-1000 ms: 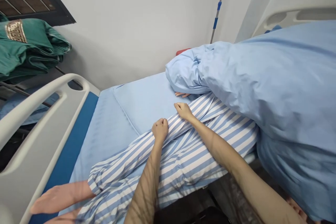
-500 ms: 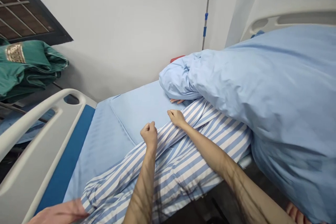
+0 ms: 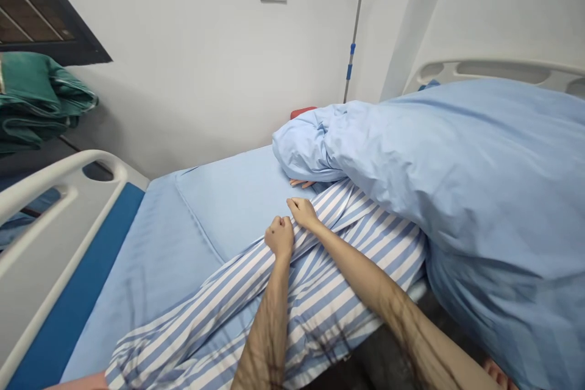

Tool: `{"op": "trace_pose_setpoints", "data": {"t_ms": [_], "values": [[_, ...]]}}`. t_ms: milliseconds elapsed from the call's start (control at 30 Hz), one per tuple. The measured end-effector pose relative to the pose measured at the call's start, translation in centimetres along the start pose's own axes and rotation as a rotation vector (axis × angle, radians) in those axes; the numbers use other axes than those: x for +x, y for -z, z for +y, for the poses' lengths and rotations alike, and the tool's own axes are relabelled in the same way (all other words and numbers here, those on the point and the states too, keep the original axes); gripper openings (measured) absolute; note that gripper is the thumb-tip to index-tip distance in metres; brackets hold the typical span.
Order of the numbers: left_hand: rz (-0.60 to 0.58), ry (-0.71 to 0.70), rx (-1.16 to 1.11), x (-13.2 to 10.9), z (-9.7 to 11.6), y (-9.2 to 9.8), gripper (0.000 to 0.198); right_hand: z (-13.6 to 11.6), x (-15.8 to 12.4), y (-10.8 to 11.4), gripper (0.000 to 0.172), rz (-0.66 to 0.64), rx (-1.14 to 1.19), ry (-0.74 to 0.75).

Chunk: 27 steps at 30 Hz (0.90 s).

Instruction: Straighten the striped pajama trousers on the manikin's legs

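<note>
Both of my hands are curled into fists over the blue-and-white striped trousers [image 3: 219, 298] of a figure lying on the bed. My left hand [image 3: 280, 236] rests on or just above the upper trouser leg, with nothing visible in it. Right beside it, a little farther up the leg, is my right hand [image 3: 301, 212], closed as well and showing nothing in its fingers. The figure's fingertips [image 3: 301, 183] stick out from under a light blue quilt [image 3: 411, 152], which hides its upper body. Part of a bare lower leg [image 3: 80, 382] shows past the trouser cuff.
A blue sheet [image 3: 196, 201] covers the bed, and a pale footboard [image 3: 59, 164] stands at the left. The headboard [image 3: 503, 70] is behind the quilt. An IV pole [image 3: 359, 18] stands by the wall. Folded green cloth [image 3: 41, 97] lies beyond the footboard.
My left fist has moved right along the trouser leg, up against my right fist. My right fist stays near the same spot on the leg. The camera view has tilted up and shifted slightly.
</note>
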<state>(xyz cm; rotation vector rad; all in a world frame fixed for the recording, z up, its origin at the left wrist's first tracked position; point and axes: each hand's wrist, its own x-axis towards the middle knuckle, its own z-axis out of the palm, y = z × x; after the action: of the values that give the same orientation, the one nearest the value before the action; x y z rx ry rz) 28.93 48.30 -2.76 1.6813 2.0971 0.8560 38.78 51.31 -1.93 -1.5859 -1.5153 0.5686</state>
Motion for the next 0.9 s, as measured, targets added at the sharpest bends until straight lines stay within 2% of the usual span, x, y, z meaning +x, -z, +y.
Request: {"op": "trace_pose_setpoints", "data": {"t_ms": [133,267,333,433,533,600,667,800,900], "values": [[-0.010,-0.004,0.052,-0.1,0.3,0.2,0.025,-1.7,0.8,1.2,0.043,-0.049,0.100,-0.023],[-0.012,-0.006,0.097,-0.2,0.4,0.2,0.024,-4.9,2.7,3.8,0.044,-0.011,0.195,0.112],[-0.018,0.000,0.098,-0.2,0.4,0.2,0.024,-5.4,3.4,4.9,0.044,0.023,0.242,0.159],[-0.021,-0.001,0.089,-0.2,0.4,0.2,0.025,-3.4,3.2,5.3,0.043,0.084,0.232,0.092],[-0.013,-0.009,0.093,-0.2,0.2,0.1,0.025,0.2,2.0,4.4,0.043,0.136,0.150,-0.012],[-0.012,-0.011,0.100,-0.1,0.2,0.0,0.026,1.9,1.3,3.7,0.043,0.131,0.102,-0.018],[-0.012,-0.008,0.095,-0.1,0.3,-0.1,0.026,2.5,1.0,3.2,0.044,0.112,0.061,0.002],[-0.023,-0.020,0.018,-0.4,0.3,-0.1,0.027,2.1,1.2,3.1,0.044,0.110,-0.002,0.025],[-0.103,-0.085,-0.142,-0.1,-0.7,1.6,0.031,2.1,1.0,3.3,0.042,0.114,-0.018,0.045]]}}
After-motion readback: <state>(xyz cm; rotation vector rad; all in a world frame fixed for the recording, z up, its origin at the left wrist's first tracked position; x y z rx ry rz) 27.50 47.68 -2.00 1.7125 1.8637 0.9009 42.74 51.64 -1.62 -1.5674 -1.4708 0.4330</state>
